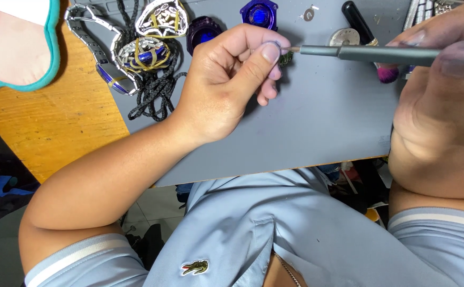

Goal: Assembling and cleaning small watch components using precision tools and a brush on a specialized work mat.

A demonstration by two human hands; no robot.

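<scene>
Above the grey mat (317,122), the left hand (226,90) pinches a tiny part steady while the right hand (444,79) grips a slim grey metal screwdriver (370,52) against it.

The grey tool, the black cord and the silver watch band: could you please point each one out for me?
grey tool (375,53), head view, on the middle of its shaft.
black cord (155,93), head view, on the tangled part lying on the grey mat.
silver watch band (91,29), head view, on its curved links.
</scene>
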